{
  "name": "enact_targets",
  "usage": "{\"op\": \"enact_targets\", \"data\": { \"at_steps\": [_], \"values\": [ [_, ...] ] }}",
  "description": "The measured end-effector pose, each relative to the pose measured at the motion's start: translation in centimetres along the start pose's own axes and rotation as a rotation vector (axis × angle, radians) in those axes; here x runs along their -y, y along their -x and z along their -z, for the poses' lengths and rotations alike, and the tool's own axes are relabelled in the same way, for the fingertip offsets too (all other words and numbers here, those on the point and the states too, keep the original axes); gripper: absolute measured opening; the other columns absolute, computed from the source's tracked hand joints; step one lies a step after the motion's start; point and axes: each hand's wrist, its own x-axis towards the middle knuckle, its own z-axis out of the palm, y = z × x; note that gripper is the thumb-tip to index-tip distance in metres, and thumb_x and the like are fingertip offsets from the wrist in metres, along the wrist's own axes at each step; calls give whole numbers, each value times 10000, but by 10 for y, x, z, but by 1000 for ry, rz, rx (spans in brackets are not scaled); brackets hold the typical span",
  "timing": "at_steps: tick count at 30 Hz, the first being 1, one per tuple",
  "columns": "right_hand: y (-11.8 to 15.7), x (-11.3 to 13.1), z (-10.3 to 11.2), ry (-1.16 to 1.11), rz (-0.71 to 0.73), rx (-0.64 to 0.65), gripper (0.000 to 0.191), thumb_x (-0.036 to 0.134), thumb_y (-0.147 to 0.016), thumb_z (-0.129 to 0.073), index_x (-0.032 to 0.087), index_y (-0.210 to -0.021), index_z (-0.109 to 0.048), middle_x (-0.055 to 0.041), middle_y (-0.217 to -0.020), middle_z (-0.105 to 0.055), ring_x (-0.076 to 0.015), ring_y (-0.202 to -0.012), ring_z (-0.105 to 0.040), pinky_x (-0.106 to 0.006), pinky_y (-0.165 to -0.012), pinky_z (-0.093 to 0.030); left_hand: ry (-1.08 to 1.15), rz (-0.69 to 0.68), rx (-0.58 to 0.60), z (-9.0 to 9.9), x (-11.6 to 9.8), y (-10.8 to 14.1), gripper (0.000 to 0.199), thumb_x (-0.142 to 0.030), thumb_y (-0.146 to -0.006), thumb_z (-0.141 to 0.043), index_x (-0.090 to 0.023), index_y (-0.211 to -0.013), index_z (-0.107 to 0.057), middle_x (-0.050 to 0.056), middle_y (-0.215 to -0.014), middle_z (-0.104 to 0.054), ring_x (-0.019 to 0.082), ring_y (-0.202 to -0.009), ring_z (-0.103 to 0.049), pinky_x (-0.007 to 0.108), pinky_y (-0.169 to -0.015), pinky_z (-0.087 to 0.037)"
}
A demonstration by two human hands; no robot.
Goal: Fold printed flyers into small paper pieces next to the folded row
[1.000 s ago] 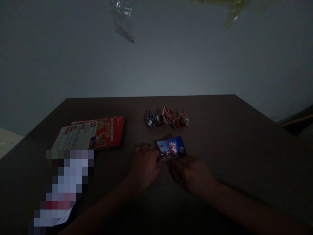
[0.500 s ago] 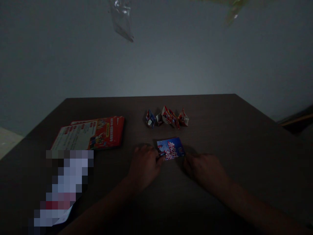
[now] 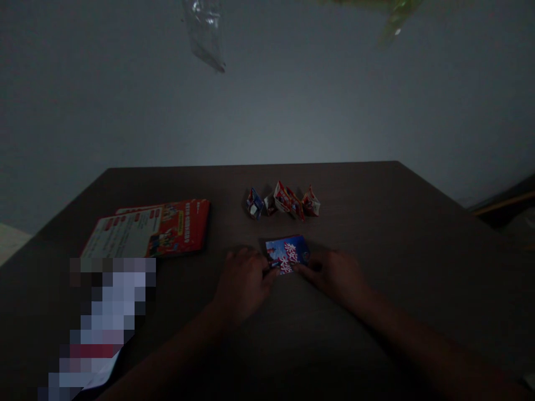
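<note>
A small blue printed paper (image 3: 287, 250) with white and red lettering lies on the table in front of me. At its left edge, my left hand (image 3: 246, 278) pinches the corner between thumb and fingers. My right hand (image 3: 336, 275) grips the lower right part, its thumb and fingertips on the paper. Beyond the paper stand several small folded paper pieces, a blue one (image 3: 254, 204) at the left and red and white ones (image 3: 288, 200) beside it.
A stack of red and white printed sheets (image 3: 179, 225) lies on the table (image 3: 355, 189) at the left. Nearer is a blurred-out pale item (image 3: 112, 312). A clear plastic bag (image 3: 207, 33) hangs on the wall behind.
My right hand has shifted left, its thumb moving from the paper's right corner onto its lower edge. My left hand stays at the left edge. The view has shifted slightly.
</note>
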Motion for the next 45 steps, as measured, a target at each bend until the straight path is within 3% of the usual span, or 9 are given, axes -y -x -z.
{"op": "enact_targets", "data": {
  "at_steps": [18,23,26,29,31,35,39,41,45],
  "values": [
    [0,-3,2,-21,-84,-3,409,564,-808,-522,223,-650,-684,-27,-594,-663,-154,-524,-590,-244,-461,-260,194,48,85,6,16,-2,134,-266,-754,-604,-225,-869,-661,22,-869,-644,208,-860,-567,334,-729,-378],
    [-3,-6,1,-71,-118,-27,377,569,-760,-579,214,-654,-651,-16,-613,-659,-162,-538,-594,-241,-471,-301,175,8,36,5,11,0,91,-253,-761,-595,-202,-819,-642,20,-817,-624,208,-839,-548,335,-716,-365],
    [-4,-8,0,-132,-128,-87,331,509,-710,-661,199,-818,-626,-18,-693,-658,-170,-575,-596,-248,-495,-366,177,-28,-32,0,4,2,69,-252,-780,-575,-193,-775,-609,15,-816,-611,194,-829,-536,327,-717,-367],
    [-1,-8,2,-192,-31,-244,480,389,-685,-717,186,-1087,-548,-66,-917,-626,-211,-780,-602,-304,-638,-467,100,-61,-115,-5,-2,4,72,-215,-791,-544,-181,-734,-572,27,-806,-589,186,-812,-525,332,-731,-369],
    [2,-6,4,-158,87,-380,555,315,-695,-720,203,-1194,-506,-116,-1098,-546,-263,-984,-536,-386,-794,-460,18,-127,-156,-6,-5,7,67,-210,-798,-527,-178,-770,-579,42,-831,-588,200,-829,-519,351,-750,-367],
    [11,0,9,-39,316,-517,354,225,-776,-647,267,-1123,-592,-118,-1243,-459,-319,-1157,-402,-499,-921,-346,-113,-260,-179,-3,-10,11,103,-201,-807,-496,-180,-835,-592,57,-846,-585,221,-825,-505,378,-741,-367],
    [13,-1,7,-62,538,-377,141,198,-858,-550,242,-942,-654,-66,-1055,-599,-225,-1038,-495,-405,-880,-363,-118,-323,-115,-1,-11,13,130,-170,-768,-508,-185,-868,-591,69,-904,-581,230,-852,-502,389,-751,-381],
    [11,-5,3,-93,596,-297,120,211,-868,-542,209,-919,-650,-62,-956,-632,-203,-959,-524,-365,-829,-385,-76,-334,-88,-1,-9,13,220,-140,-706,-537,-187,-914,-591,76,-983,-572,239,-905,-499,396,-781,-390],
    [6,-11,-2,-151,613,-200,97,206,-860,-544,191,-890,-635,-71,-964,-633,-208,-959,-524,-363,-833,-396,38,-319,-82,-3,-5,13,345,-120,-679,-538,-195,-1012,-587,76,-1084,-556,248,-990,-485,409,-850,-394]
  ]
}}
